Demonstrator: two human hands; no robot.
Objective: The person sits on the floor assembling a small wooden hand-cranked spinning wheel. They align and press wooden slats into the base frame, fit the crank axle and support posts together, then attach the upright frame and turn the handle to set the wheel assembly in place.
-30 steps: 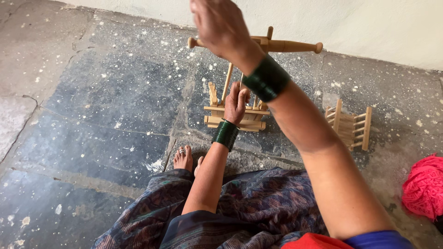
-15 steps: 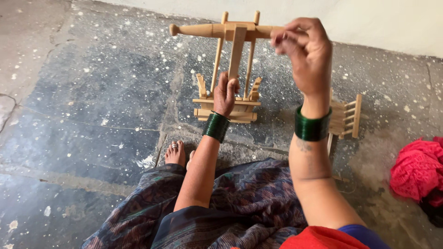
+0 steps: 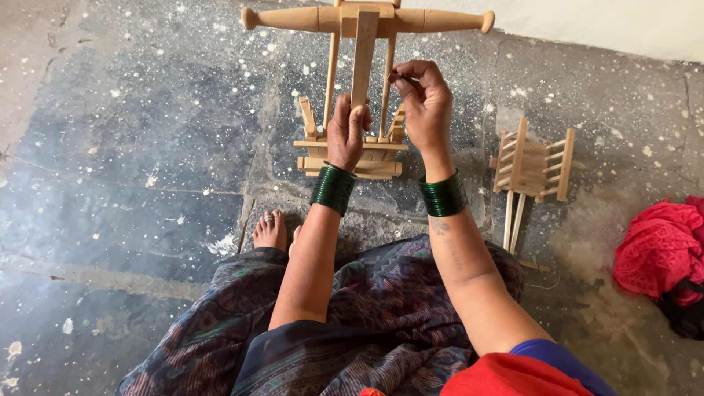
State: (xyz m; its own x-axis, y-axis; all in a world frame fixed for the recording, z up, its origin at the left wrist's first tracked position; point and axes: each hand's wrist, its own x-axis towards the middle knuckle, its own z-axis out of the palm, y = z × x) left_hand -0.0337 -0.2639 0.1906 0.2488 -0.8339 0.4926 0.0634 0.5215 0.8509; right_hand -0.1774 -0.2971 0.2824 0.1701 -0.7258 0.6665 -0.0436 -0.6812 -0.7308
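Note:
A pale wooden frame stands on the stone floor in front of me, with a turned crossbar [image 3: 293, 18] on top, thin upright rods and a slatted base [image 3: 315, 165]. My left hand [image 3: 346, 132] is wrapped around the flat central upright [image 3: 363, 51], just above the base. My right hand [image 3: 424, 103] is raised beside the right rod. Its thumb and fingers are pinched on a thin dark strand [image 3: 390, 74] that is too fine to identify. Both wrists carry stacked green bangles.
A small wooden slatted reel [image 3: 535, 165] with two long legs lies to the right of the frame. A red cloth bundle [image 3: 656, 249] sits at the far right. My bare toes [image 3: 270, 229] and patterned skirt [image 3: 352, 323] fill the near floor. A white wall [image 3: 623, 26] rises behind.
My right hand has come down from the right end of the crossbar to the rods beside my left hand. My left hand has moved up onto the central upright. The frame looks closer.

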